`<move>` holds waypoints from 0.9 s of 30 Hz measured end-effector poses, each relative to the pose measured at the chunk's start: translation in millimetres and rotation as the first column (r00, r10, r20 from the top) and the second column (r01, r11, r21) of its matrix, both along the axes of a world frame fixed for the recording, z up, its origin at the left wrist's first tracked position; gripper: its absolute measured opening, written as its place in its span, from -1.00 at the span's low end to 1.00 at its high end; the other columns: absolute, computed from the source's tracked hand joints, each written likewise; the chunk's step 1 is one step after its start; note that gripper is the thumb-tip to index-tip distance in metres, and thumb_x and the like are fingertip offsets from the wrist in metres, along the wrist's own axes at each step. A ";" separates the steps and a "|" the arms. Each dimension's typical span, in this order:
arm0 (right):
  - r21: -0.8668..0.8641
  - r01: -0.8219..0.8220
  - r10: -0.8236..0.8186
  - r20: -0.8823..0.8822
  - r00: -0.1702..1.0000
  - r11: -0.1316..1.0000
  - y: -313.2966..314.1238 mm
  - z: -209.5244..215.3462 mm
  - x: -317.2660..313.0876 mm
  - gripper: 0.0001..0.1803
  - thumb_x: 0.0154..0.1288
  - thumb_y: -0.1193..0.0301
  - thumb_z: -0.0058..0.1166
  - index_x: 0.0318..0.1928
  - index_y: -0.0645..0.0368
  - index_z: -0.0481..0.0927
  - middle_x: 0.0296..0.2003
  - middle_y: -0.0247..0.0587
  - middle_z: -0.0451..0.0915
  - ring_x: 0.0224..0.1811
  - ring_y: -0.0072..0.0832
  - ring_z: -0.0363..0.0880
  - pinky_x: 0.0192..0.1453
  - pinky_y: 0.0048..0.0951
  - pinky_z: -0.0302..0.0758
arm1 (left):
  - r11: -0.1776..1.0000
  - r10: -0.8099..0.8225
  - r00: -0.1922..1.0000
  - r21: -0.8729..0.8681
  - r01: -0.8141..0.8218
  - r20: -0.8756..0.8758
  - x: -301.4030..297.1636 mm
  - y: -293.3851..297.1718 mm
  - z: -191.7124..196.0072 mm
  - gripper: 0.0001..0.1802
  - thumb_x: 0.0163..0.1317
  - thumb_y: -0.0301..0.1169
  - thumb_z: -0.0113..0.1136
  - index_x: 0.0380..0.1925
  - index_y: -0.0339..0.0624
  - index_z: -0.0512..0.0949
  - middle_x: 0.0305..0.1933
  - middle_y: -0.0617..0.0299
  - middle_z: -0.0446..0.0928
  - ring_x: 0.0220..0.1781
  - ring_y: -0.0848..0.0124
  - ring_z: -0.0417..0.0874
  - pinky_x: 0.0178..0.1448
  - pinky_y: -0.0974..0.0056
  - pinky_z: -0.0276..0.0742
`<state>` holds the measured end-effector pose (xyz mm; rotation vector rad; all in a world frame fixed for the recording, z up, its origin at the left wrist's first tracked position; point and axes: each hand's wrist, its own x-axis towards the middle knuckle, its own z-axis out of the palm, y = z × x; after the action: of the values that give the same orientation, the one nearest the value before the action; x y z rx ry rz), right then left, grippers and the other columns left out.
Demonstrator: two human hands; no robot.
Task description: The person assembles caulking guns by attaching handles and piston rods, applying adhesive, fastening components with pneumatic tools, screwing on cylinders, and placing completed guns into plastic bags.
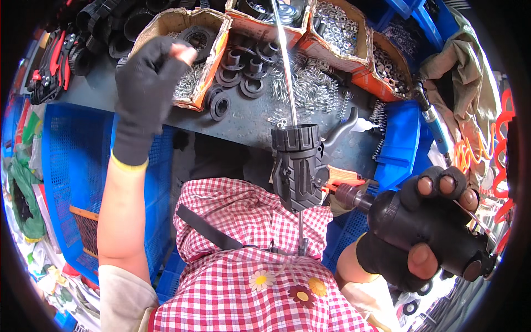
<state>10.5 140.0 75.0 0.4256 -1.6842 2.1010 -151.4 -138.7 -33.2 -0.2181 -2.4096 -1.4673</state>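
Observation:
My left hand (148,83), in a black fingerless glove, is raised over the near edge of a cardboard box (213,69) of small metal parts. Its fingers are curled closed; whatever they may hold is hidden. My right hand (426,232), gloved likewise, grips a black power driver (395,218). The driver's bit end points left, close to a black plastic fitting (298,171) with a ribbed collar; whether they touch I cannot tell. The fitting sits upright around a thin metal rod (286,61). A curved black lever (343,127) shows behind its right side.
Loose springs (307,86) and black flanged rings (251,86) lie on the grey bench (249,130). Cardboard boxes of metal parts (334,30) line its back. Red-handled pliers (52,69) lie far left. A blue crate (77,166) stands at left; an orange coiled hose (503,149) hangs at right.

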 end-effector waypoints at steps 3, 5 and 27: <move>0.041 0.049 -0.048 -0.004 0.999 0.998 -0.4 1.3 3.5 -0.22 -0.16 0.51 0.32 0.18 0.15 0.31 0.06 -0.10 0.29 0.13 -0.26 0.34 0.23 -0.28 0.38 | 0.886 -0.463 0.818 0.163 0.434 0.340 53.3 34.4 31.3 -0.91 0.18 -0.48 0.28 -0.44 -0.25 0.57 -0.39 0.31 0.60 -0.35 0.54 0.58 -0.22 0.39 0.49; -0.137 0.050 -0.044 0.043 0.998 0.989 -9.4 4.2 6.6 -0.20 -0.15 0.54 0.34 0.18 0.10 0.28 0.05 -0.13 0.27 0.10 -0.28 0.36 0.11 -0.29 0.48 | 0.740 -0.668 0.729 0.027 0.672 0.146 68.7 45.9 26.9 -0.90 0.12 -0.52 0.34 -0.40 -0.24 0.58 -0.39 0.23 0.61 -0.36 0.40 0.63 -0.24 0.35 0.49; -0.168 0.227 -0.197 0.176 0.964 0.959 -7.4 9.6 11.1 -0.22 -0.10 0.52 0.33 0.20 0.13 0.28 0.01 -0.14 0.25 -0.07 -0.43 0.36 -0.18 -0.35 0.60 | 0.625 -0.753 0.657 0.282 0.728 -0.026 76.9 63.6 19.9 -0.77 -0.05 -0.50 0.49 -0.39 -0.26 0.62 -0.39 0.16 0.64 -0.36 0.31 0.67 -0.26 0.31 0.50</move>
<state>21.6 132.6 84.7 0.0191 -1.5199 2.1510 -74.5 -75.0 -13.4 -1.2411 -2.2309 -2.1576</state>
